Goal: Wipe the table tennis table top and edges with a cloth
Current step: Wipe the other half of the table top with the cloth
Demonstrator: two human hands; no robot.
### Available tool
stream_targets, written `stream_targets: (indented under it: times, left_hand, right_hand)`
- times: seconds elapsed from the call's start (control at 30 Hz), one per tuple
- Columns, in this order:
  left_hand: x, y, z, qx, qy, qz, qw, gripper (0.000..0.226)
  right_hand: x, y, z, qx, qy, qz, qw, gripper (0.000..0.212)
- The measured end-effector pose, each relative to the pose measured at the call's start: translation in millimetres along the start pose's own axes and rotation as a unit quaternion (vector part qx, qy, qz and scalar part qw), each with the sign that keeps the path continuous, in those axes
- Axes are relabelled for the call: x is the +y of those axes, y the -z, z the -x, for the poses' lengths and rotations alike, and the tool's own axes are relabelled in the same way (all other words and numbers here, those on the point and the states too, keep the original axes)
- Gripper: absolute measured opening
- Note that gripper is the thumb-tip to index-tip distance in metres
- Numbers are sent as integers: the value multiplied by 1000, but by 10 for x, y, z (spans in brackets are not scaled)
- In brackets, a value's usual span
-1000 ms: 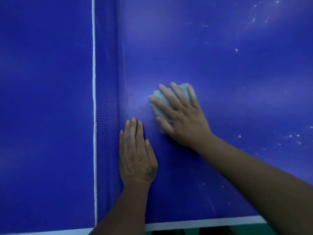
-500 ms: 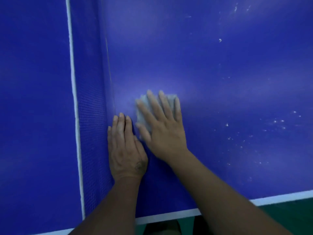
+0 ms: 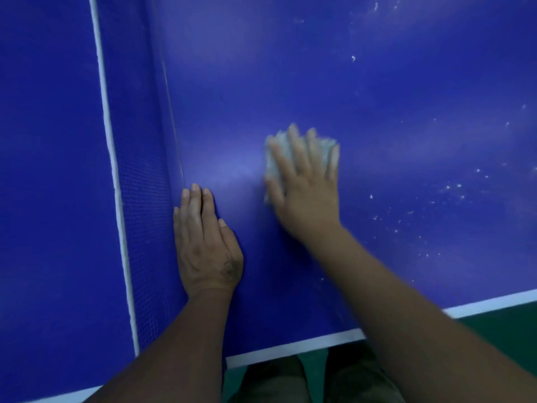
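Cloth (image 3: 273, 165): pale grey, bunched, lying on the blue table top (image 3: 377, 91), some way right of the net (image 3: 142, 205) and well in from the near edge. Right hand (image 3: 308, 193) lies flat on it, fingers straight and splayed, pressing rather than clutching. Only the cloth's left side and far corner show past the fingers. The spread palm likely puts weight across the whole wad. Hand and cloth are blurred, so I judge a stroke is under way; its direction cannot be told.

Left hand (image 3: 206, 245): flat on the bare top, fingers together and straight, holding nothing, its outer side just beside the foot of the net. It reads as a prop, taking weight while the person leans over the near edge.

White specks (image 3: 406, 216) are scattered on the top to the right of the cloth; the patch between the hands looks clean. My guess is that the right stretch comes next. White edge line (image 3: 290, 349) runs along the near side; whether it has been wiped I cannot tell.
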State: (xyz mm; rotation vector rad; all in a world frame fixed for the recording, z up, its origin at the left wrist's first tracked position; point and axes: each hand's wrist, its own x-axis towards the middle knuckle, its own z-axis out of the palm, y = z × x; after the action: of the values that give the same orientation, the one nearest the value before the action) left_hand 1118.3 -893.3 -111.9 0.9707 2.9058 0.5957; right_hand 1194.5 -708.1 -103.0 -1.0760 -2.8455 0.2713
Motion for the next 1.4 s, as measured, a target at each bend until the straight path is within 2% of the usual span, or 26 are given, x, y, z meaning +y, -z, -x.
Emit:
stream_targets:
  times: [0.13, 0.2, 0.23, 0.33, 0.4, 0.43, 0.5, 0.63, 0.7, 0.8, 0.87, 0.97, 1.03, 1.17, 1.27, 1.4]
  left_hand:
    - [15, 11, -4, -6, 0, 2, 1000, 56]
    - [16, 10, 2, -6, 3, 0, 1000, 57]
    - [13, 10, 4, -5, 4, -1, 1000, 57]
    - [16, 16, 7, -7, 3, -1, 1000, 57]
    - [28, 32, 12, -7, 7, 2, 1000, 57]
    - [36, 43, 16, -6, 9, 4, 1000, 57]
    - [44, 55, 16, -3, 6, 7, 1000, 56]
    - [25, 38, 11, 5, 1, 10, 1000, 55]
    - [30, 33, 16, 11, -1, 8, 1000, 54]
    - [45, 34, 24, 16, -3, 2, 1000, 54]
    - [43, 32, 19, 18, -7, 0, 1000, 54]
    - [48, 40, 23, 19, -5, -4, 1000, 54]
    - [56, 42, 23, 20, -8, -6, 1000, 54]
    - [82, 74, 29, 13, -13, -27, 999, 53]
    - [118, 84, 24, 4, -13, -50, 999, 54]
    - [199, 99, 19, 12, 3, -65, 998, 53]
  right_hand:
    - [44, 25, 1231, -58, 93, -8, 994, 65]
    - [377, 101, 1274, -77, 135, -1, 988, 64]
    - [553, 134, 1134, -71, 128, 2, 989, 62]
    - [956, 220, 390, -27, 4, 33, 999, 60]
    - [932, 269, -18, -33, -84, 30, 996, 62]
    - [818, 266, -82, -41, -100, 21, 994, 62]
    - [513, 209, 106, -44, -55, 6, 998, 61]
    - [30, 61, 1388, -69, 126, -42, 989, 62]
    - [104, 76, 1918, -110, 191, -39, 975, 66]
    - [620, 146, 1965, -129, 268, -10, 955, 65]
    - [1028, 205, 1643, -102, 221, 3, 970, 63]
    - [1487, 304, 1035, -48, 39, 40, 997, 61]
    - [1464, 336, 831, -42, -27, 60, 997, 60]
    - [799, 216, 1251, -34, 59, 32, 997, 57]
    - [389, 152, 2060, -92, 142, -19, 985, 61]
    - [940, 262, 2411, -127, 184, -10, 975, 62]
